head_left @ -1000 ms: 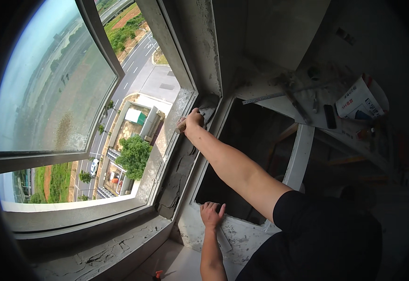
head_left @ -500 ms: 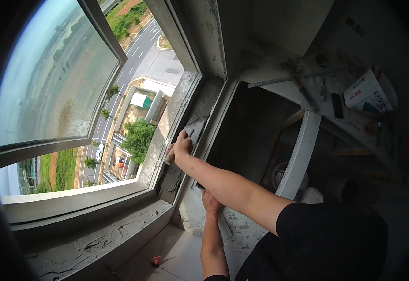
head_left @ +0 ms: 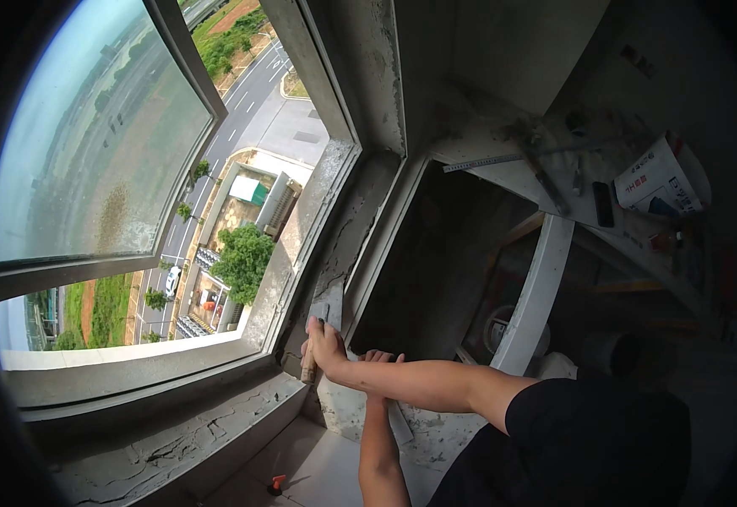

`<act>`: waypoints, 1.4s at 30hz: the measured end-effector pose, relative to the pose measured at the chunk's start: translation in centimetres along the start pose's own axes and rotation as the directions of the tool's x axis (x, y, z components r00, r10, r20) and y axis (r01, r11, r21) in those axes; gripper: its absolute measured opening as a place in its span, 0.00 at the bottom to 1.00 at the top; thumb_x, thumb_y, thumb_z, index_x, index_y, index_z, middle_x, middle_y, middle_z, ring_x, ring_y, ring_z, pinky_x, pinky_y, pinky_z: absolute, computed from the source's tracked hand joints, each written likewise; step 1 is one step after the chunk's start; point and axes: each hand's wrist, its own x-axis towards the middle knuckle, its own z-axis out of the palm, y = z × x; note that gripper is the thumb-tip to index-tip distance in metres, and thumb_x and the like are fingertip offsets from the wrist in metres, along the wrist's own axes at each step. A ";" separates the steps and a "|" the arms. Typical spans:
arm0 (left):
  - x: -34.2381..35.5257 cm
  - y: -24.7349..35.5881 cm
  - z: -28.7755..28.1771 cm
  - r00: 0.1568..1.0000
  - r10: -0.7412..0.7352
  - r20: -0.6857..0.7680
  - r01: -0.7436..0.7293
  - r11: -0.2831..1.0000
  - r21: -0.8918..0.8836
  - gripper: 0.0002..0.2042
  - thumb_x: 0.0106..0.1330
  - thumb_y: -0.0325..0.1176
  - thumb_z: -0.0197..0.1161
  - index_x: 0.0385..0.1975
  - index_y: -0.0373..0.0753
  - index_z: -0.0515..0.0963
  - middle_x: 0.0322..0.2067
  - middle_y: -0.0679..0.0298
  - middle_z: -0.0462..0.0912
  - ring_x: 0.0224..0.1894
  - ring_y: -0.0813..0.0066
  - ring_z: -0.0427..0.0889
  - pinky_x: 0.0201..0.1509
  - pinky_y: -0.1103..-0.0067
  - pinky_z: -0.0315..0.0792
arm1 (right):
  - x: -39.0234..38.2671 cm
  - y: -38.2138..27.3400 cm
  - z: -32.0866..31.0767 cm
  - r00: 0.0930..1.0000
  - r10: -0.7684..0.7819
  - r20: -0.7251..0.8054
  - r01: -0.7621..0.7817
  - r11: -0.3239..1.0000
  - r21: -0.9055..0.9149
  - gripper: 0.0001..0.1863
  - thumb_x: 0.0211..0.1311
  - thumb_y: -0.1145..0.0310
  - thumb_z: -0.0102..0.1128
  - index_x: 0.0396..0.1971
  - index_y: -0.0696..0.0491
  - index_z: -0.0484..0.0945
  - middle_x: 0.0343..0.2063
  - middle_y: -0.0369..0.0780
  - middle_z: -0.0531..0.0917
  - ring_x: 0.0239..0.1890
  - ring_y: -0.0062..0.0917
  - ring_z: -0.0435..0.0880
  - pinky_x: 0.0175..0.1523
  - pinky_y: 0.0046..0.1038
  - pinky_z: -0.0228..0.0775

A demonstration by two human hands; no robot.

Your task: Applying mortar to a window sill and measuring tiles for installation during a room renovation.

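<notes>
My right hand (head_left: 326, 346) is closed around the wooden handle of a trowel (head_left: 329, 306). Its flat metal blade lies on the grey mortar (head_left: 356, 207) of the window sill, near the sill's near corner. Partly hidden under my right forearm, my left hand (head_left: 381, 358) has its fingers curled around a dark-handled tool (head_left: 399, 358) beside the sill's inner edge. A pale flat strip (head_left: 401, 422) shows below that hand; whether it belongs to the same tool I cannot tell.
An open window sash (head_left: 106, 160) swings outward at the left, high above a road. Right of the sill is a dark counter opening (head_left: 436, 262). A ruler (head_left: 486, 160), a phone (head_left: 603, 204) and a white bag (head_left: 662, 177) lie on the counter. An orange-handled object (head_left: 276, 485) is on the floor.
My right hand has drawn the trowel along the sill toward me, down to the near corner. My left hand remains near the inner edge, now with more of its fingers showing.
</notes>
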 end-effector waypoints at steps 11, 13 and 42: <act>3.0 3.5 -2.2 0.998 -0.046 -0.041 0.043 0.997 -0.058 0.17 0.68 0.51 0.76 0.29 0.43 0.90 0.36 0.62 0.92 0.49 0.61 0.86 0.60 0.65 0.73 | 24.4 -24.0 -9.1 0.892 -0.287 -0.349 0.268 0.958 -0.103 0.32 0.83 0.42 0.48 0.34 0.59 0.81 0.25 0.49 0.90 0.23 0.41 0.90 0.32 0.41 0.84; 0.6 2.0 -2.9 0.994 -0.077 -0.073 0.075 0.997 -0.021 0.17 0.68 0.51 0.76 0.29 0.43 0.90 0.36 0.63 0.92 0.49 0.61 0.86 0.60 0.65 0.74 | 24.4 -23.4 -7.1 0.944 -0.198 -0.264 0.207 0.978 0.009 0.28 0.87 0.42 0.51 0.46 0.57 0.73 0.24 0.45 0.82 0.18 0.40 0.84 0.26 0.43 0.81; -0.3 1.5 -3.1 0.992 -0.129 0.000 0.129 0.992 0.008 0.18 0.68 0.51 0.76 0.29 0.41 0.90 0.37 0.62 0.92 0.51 0.61 0.87 0.61 0.66 0.74 | 18.0 -23.1 -3.2 0.948 0.073 -0.309 0.029 0.950 0.312 0.23 0.84 0.47 0.52 0.47 0.56 0.74 0.29 0.41 0.78 0.27 0.34 0.82 0.29 0.46 0.83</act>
